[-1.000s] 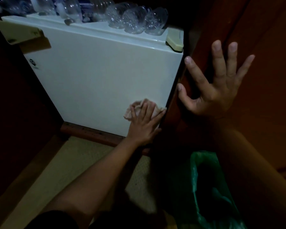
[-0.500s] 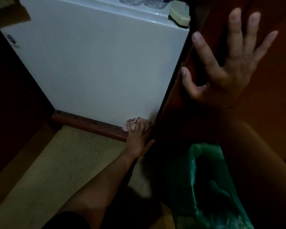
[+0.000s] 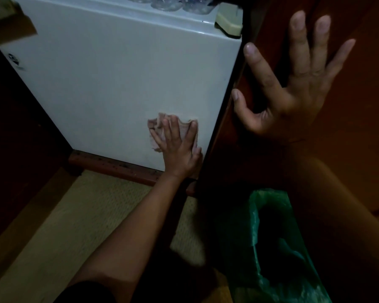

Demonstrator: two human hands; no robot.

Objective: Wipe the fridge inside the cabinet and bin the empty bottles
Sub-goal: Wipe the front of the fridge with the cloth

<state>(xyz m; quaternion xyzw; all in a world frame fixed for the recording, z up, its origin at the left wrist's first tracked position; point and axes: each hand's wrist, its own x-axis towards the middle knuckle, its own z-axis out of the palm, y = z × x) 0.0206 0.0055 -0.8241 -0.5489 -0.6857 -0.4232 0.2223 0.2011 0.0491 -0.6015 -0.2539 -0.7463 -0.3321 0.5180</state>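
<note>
A small white fridge (image 3: 109,75) stands inside a dark wooden cabinet, its door closed. My left hand (image 3: 177,147) presses a crumpled pinkish cloth (image 3: 157,127) flat against the lower right of the fridge door, fingers spread straight. My right hand (image 3: 293,84) lies open with fingers splayed against the wooden cabinet door (image 3: 359,106) to the right of the fridge. Clear empty plastic bottles (image 3: 169,2) lie on top of the fridge, only their bases in view at the frame's top edge.
A bin lined with a green plastic bag (image 3: 271,243) stands on the floor at the lower right, beside the cabinet door. A wooden plinth (image 3: 109,164) runs under the fridge. Beige matting (image 3: 74,215) covers the floor in front. A cream hinge cover (image 3: 229,24) sits on the fridge's top right corner.
My left hand slid the cloth down to the fridge door's bottom edge, then back up a little. The view shifted down, so most bottles left the frame. My right hand stayed on the cabinet door.
</note>
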